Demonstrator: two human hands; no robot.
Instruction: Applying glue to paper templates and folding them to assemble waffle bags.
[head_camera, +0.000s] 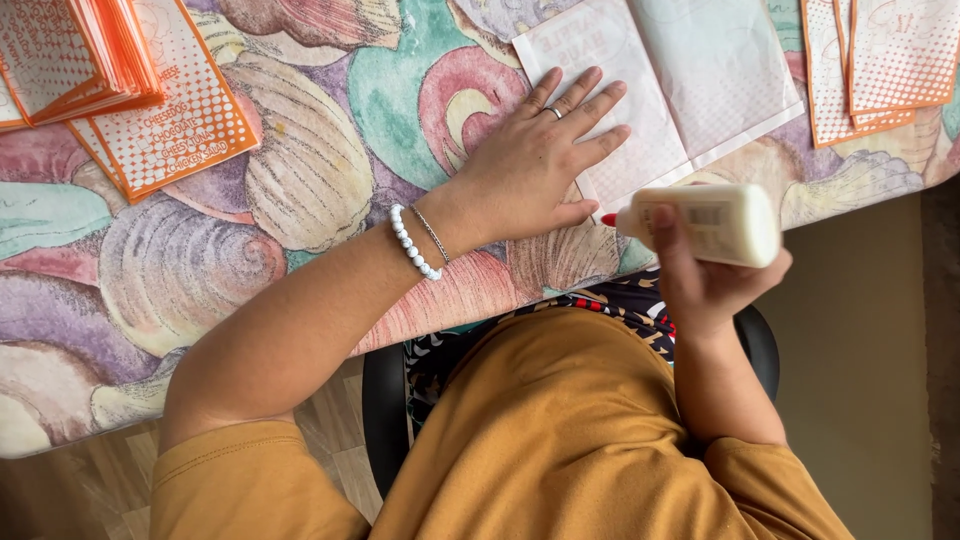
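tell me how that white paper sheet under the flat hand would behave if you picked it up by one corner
The white paper sheet looks thin and creased down the middle, so it would probably flop and fold. It seems light: the left hand presses it flat, likely to stop sliding on the tablecloth while the right hand holds the glue bottle.

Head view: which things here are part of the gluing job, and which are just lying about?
In use:
left hand pressing the white paper sheet
right hand holding the glue bottle

Lying about:
orange paper stack
orange sheets
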